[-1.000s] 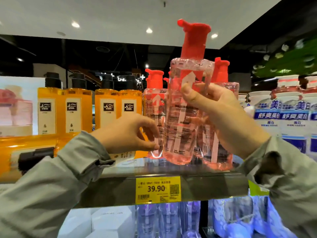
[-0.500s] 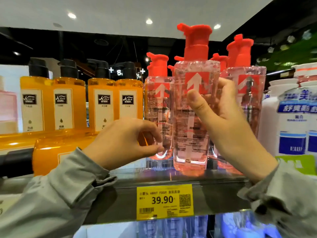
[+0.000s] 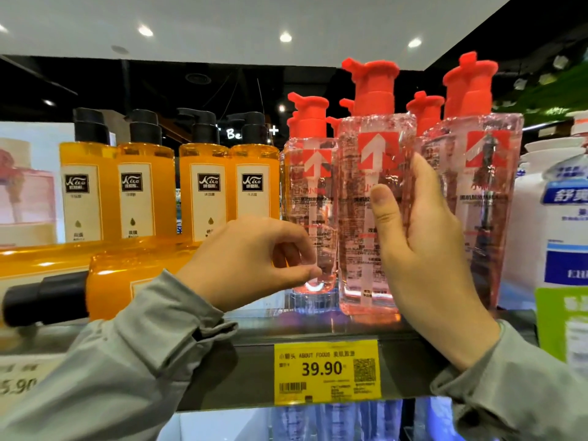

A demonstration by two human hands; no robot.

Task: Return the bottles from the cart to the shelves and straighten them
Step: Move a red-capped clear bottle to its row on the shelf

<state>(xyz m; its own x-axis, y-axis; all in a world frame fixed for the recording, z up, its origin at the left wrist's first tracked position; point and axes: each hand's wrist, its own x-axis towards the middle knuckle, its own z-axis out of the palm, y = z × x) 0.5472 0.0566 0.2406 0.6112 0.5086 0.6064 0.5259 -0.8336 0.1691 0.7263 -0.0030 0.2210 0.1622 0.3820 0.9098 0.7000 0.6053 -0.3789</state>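
A clear pink pump bottle (image 3: 359,224) with a red cap and a white arrow label stands upright at the front edge of the shelf (image 3: 254,332). My right hand (image 3: 423,259) grips its right side, thumb across the front. To its left stands a second pink bottle (image 3: 313,198), and my left hand (image 3: 251,259) pinches its lower left corner with thumb and fingertips. A third pink bottle (image 3: 486,198) stands to the right, with more red caps behind.
Several orange bottles (image 3: 143,192) with black pumps stand in a row at left. One orange bottle (image 3: 127,281) lies on its side in front of them. White and blue bottles (image 3: 560,237) crowd the right. A yellow price tag (image 3: 327,372) hangs on the shelf edge.
The pink bottle in my right hand came down from a tilted, raised position and now stands upright on the shelf. My left hand stayed at the left pink bottle's base.
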